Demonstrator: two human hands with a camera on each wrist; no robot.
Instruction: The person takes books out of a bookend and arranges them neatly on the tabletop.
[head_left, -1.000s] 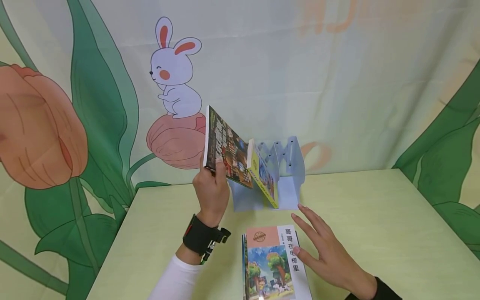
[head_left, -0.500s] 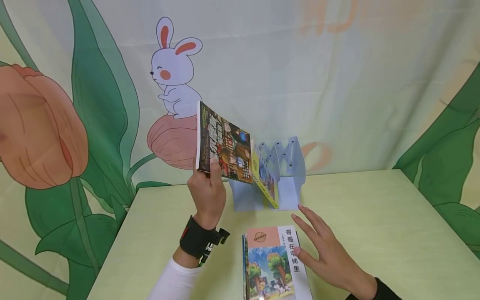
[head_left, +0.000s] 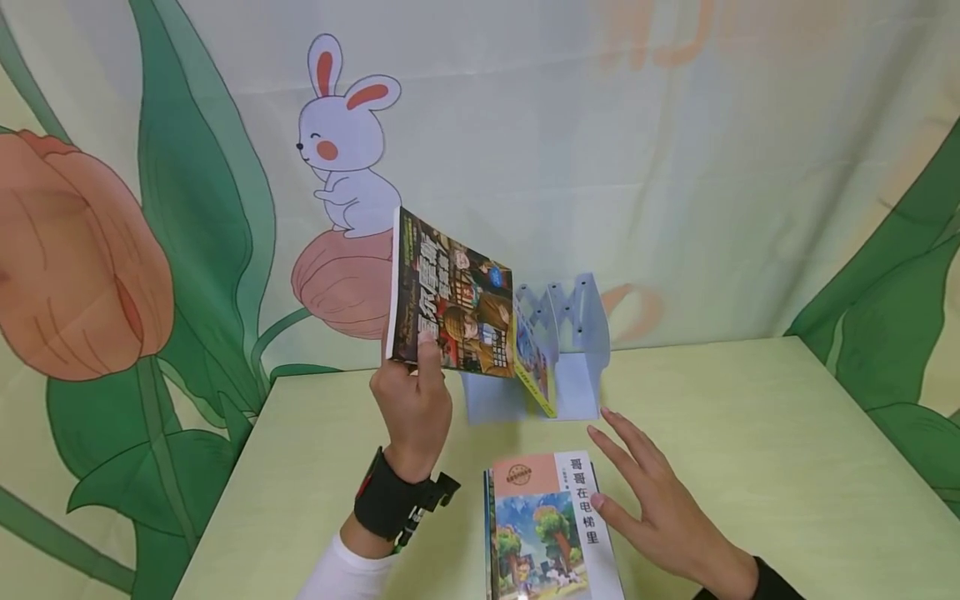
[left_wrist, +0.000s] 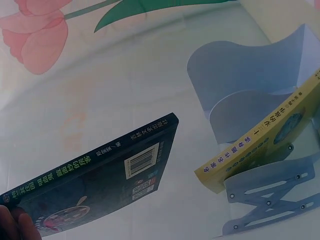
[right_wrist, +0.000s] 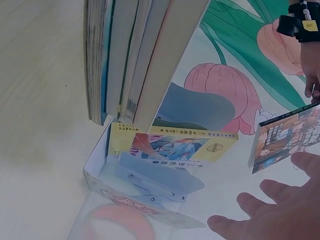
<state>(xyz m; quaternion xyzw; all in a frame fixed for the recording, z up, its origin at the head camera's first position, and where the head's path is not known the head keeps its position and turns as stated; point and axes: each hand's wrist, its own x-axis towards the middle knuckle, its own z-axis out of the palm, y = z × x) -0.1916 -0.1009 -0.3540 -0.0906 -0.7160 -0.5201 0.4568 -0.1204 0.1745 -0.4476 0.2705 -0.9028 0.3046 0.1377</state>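
Observation:
My left hand [head_left: 412,404] grips a dark-covered book [head_left: 457,304] by its lower left edge, thumb on the front cover, and holds it tilted in the air. In the left wrist view the back cover of this book [left_wrist: 110,180] shows a barcode. Behind it stands a light blue expandable bookend [head_left: 581,375], partly hidden. A yellow book [head_left: 534,367] leans inside the bookend; in the head view the dark book covers part of it. My right hand [head_left: 660,508] has its fingers spread, near the right edge of a stack of books [head_left: 540,533].
The stack lies at the near middle of the pale green table [head_left: 750,433], a pink and white picture book on top. A printed curtain [head_left: 712,192] with a rabbit and tulips hangs behind the table's far edge.
The dark book has swung to face the head camera more and covers more of the yellow book. My left hand has shifted slightly left. The right hand has barely moved.

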